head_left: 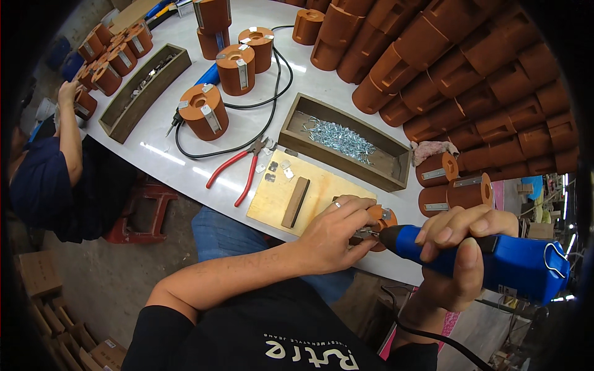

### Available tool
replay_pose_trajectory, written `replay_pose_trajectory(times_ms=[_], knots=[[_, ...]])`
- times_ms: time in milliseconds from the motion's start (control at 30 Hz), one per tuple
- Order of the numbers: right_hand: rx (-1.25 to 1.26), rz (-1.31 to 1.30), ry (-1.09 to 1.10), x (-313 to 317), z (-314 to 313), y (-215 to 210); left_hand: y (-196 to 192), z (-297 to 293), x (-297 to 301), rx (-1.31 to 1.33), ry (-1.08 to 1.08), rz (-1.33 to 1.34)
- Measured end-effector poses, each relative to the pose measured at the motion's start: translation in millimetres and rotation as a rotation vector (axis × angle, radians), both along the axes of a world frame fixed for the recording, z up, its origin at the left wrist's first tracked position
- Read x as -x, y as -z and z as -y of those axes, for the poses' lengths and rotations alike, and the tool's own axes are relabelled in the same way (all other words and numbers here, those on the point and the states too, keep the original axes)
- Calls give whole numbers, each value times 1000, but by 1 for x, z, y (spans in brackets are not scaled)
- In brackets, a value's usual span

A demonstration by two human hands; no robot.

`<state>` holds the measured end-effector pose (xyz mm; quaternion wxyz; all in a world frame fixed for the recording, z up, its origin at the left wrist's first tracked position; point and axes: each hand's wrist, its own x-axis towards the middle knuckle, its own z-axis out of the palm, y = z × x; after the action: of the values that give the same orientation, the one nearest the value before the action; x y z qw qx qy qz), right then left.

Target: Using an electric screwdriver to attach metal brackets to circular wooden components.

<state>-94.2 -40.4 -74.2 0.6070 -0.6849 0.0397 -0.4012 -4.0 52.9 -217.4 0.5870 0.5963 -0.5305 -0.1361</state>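
My right hand is wrapped round a blue electric screwdriver. Its black nose points left, with the tip at a small terracotta-coloured cylinder. My left hand, a ring on one finger, closes its fingers on that cylinder by the table's front edge. A metal piece shows between the fingertips and the screwdriver tip; the fingers hide much of both. Just left lie a pale wooden board and a dark-edged wood strip. Small metal plates are scattered at the board's far left corner.
Beyond the board stands a wooden tray of silvery screws. Red-handled pliers, corded tool and plated cylinders lie farther left. Stacked cylinders crowd the right. Another person sits left, near another tray.
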Motion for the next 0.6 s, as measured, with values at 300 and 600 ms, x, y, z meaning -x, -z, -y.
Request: replay_pose_trajectory(times_ms=[300,600], knots=[[-31,-33,-15,2,1,4,-2,0,-2,-44,17,-20],[4,-46,-84,-1,1,5,-3,0,-5,-37,7,-8]])
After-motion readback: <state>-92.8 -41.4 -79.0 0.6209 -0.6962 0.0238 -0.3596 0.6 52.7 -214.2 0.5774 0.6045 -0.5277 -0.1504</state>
